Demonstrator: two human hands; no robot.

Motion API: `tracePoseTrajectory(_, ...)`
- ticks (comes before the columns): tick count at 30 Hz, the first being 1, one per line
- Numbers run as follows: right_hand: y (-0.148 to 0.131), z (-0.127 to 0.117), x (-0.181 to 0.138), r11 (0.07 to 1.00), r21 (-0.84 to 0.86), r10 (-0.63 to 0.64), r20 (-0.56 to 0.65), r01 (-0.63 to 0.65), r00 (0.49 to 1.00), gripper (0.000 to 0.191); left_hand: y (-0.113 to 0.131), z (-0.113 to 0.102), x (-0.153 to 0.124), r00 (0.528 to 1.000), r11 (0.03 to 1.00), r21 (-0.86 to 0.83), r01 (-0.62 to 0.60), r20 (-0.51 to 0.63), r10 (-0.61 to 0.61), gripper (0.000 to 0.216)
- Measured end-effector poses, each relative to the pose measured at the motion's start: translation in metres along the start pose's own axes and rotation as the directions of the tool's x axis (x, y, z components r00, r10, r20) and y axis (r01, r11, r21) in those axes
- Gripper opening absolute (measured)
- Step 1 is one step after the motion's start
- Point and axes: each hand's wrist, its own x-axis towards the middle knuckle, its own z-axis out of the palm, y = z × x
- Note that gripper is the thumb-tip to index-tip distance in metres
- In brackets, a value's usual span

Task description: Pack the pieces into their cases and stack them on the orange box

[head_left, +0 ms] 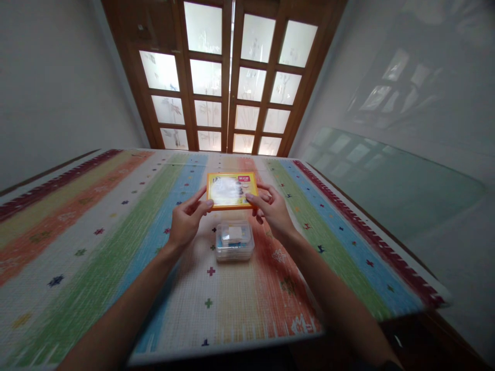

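Between my two hands is a flat yellow box (pixel 231 191) with an orange rim, a red label and a glare on its face. My left hand (pixel 187 219) grips its left edge, thumb on the front lower corner. On the right side, my right hand (pixel 274 208) is closed on the box, with the thumb over its front and some fingers hidden behind it. Below the box, on the tablecloth, sits a clear plastic case (pixel 235 252) with smaller pale and blue items showing through; I cannot tell what they are.
A striped, patterned tablecloth (pixel 127 216) covers the table. Beyond its far edge stand wooden doors (pixel 228 103) with frosted panes. White walls (pixel 50 77) flank both sides, and a pale green glass panel (pixel 386 175) is along the right.
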Motion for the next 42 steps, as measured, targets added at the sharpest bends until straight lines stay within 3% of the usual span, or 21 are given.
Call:
tracePoseTrajectory(8, 0.030, -0.017, 0.014, 0.986, -0.114, 0.121, 0.024, -0.118, 0.992, 0.039, -0.025, -0.008, 0.009, 0.995, 0.972, 0.234, 0.008, 0.097, -0.031, 0.043)
tracePoseTrajectory(13, 0.052, -0.023, 0.019, 0.959, -0.223, 0.185, 0.033, -0.174, 0.982, 0.037, -0.042, -0.013, 0.011, 0.980, 0.878, 0.474, -0.062, 0.195, -0.037, 0.044)
tracePoseTrajectory(19, 0.082, -0.032, 0.021, 0.918, -0.396, 0.061, 0.116, -0.010, 0.991, 0.020, -0.049, -0.011, 0.005, 0.956, 0.820, 0.560, -0.122, 0.288, -0.054, 0.044)
tracePoseTrajectory(23, 0.093, -0.038, 0.018, 0.781, -0.617, 0.016, 0.173, 0.096, 0.985, 0.023, -0.052, -0.010, 0.003, 0.934, 0.770, 0.618, -0.161, 0.348, -0.084, 0.041)
tracePoseTrajectory(33, 0.086, -0.033, 0.013, 0.583, -0.804, 0.114, 0.229, 0.122, 0.967, 0.031, -0.053, -0.012, 0.002, 0.879, 0.643, 0.724, -0.250, 0.448, -0.163, 0.033)
tracePoseTrajectory(38, 0.077, -0.043, 0.011, 0.496, -0.863, 0.073, 0.151, 0.095, 0.986, 0.028, -0.042, -0.023, 0.006, 0.877, 0.646, 0.730, -0.224, 0.440, -0.192, 0.030)
tracePoseTrajectory(40, 0.071, -0.053, 0.008, 0.498, -0.862, 0.042, 0.138, 0.099, 0.990, 0.025, -0.036, -0.035, 0.004, 0.885, 0.648, 0.734, -0.203, 0.421, -0.199, 0.028)
tracePoseTrajectory(42, 0.065, -0.064, 0.002, 0.551, -0.821, 0.031, 0.199, 0.149, 0.979, 0.020, -0.030, -0.047, -0.002, 0.859, 0.678, 0.708, -0.197, 0.458, -0.229, 0.031)
